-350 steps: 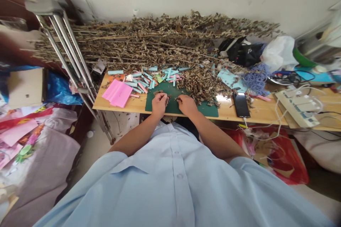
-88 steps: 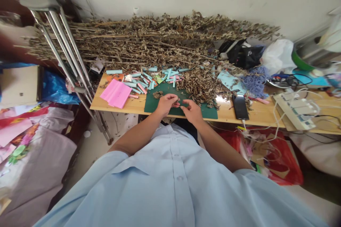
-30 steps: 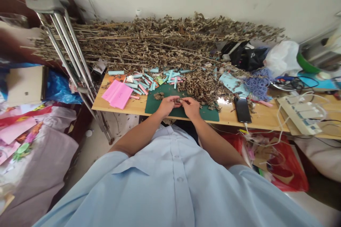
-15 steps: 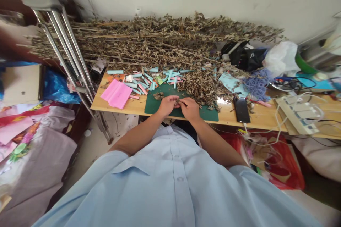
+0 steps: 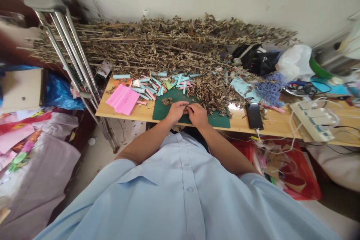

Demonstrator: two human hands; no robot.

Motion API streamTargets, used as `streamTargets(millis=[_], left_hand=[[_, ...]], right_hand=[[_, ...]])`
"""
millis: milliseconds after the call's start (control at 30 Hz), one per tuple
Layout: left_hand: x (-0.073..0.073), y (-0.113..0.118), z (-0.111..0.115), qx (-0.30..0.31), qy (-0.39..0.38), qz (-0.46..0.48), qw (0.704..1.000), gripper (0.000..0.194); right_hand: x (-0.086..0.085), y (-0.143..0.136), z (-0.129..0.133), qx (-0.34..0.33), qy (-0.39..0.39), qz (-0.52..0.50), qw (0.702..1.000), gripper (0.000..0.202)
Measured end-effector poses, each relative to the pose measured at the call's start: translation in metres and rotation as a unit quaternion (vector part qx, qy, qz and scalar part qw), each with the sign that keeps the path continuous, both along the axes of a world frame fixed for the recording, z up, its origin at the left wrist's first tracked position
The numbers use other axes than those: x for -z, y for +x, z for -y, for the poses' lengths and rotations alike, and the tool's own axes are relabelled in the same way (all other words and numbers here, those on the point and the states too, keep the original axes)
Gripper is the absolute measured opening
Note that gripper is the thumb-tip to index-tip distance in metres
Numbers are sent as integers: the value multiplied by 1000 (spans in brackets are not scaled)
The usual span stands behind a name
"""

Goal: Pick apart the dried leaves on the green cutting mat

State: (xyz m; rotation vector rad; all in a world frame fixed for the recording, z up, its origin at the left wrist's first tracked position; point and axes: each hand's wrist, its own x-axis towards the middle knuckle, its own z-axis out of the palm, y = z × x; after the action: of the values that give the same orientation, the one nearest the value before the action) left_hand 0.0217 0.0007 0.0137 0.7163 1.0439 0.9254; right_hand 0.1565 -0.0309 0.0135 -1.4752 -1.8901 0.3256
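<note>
Over the green cutting mat (image 5: 161, 113), my left hand (image 5: 176, 111) and my right hand (image 5: 198, 115) meet with fingertips pinched together. A small bit of dried leaves seems to be between them, mostly hidden by the fingers. Left of my left hand lies a small clump of dried leaves (image 5: 167, 101). A larger heap of dried leaves (image 5: 215, 92) spreads over the mat's right and back part. Pale blue and pink paper rolls (image 5: 157, 86) lie scattered behind the hands. Pink paper sheets (image 5: 123, 99) are stacked at the table's left.
Long bundles of dried leafy stalks (image 5: 157, 45) line the wall. Metal crutches (image 5: 70, 48) lean at the left. To the right are a phone (image 5: 254, 116) on a cable, purple string (image 5: 271, 90) and a power strip (image 5: 311, 122). Below hangs a red bag (image 5: 303, 176).
My right hand's fingers have closed in slightly toward my left hand, covering more of the bit between them. The rest lies as before; the view has shifted slightly.
</note>
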Motion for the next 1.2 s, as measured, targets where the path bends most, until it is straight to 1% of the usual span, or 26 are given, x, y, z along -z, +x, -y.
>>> streamTargets(millis=[100,167,233,333,433,533,667,800,900,967,1033,1133,1200], left_hand=[[2,-1,0,17,-1,12,1000,31],[3,-1,0,28,7,12,1000,32],[4,-1,1,28,16,9,999,31],[2,0,3,18,25,-5,999,29],[-1,1,4,17,22,-16,999,29],[-2,1,4,16,18,-20,999,28],[-2,2,4,6,14,-20,1000,24],[-2,4,4,-10,21,-30,999,19],[-5,4,3,-22,16,-35,999,19],[-6,4,3,-27,15,-31,999,21],[-7,4,3,-27,17,-32,999,19],[-7,4,3,-14,16,-45,999,14],[-6,4,3,1,15,-47,999,14]], right_hand=[[1,2,-5,48,-52,-66,995,14],[1,2,-7,82,-105,-122,984,14],[0,3,-8,102,-144,-179,968,16],[-5,3,-9,99,-172,-225,954,17],[-6,4,-8,88,-180,-234,951,19],[-1,6,-7,76,-169,-223,957,20],[6,10,-6,46,-133,-175,974,19],[1,14,-4,7,-64,-109,992,15],[-4,16,-3,-33,-33,-59,997,16],[-6,16,-3,-53,-20,-35,998,18],[-7,17,-4,-59,-13,-16,998,17],[-8,18,-6,-60,-9,2,998,17],[-8,19,-7,-63,-13,4,998,16]])
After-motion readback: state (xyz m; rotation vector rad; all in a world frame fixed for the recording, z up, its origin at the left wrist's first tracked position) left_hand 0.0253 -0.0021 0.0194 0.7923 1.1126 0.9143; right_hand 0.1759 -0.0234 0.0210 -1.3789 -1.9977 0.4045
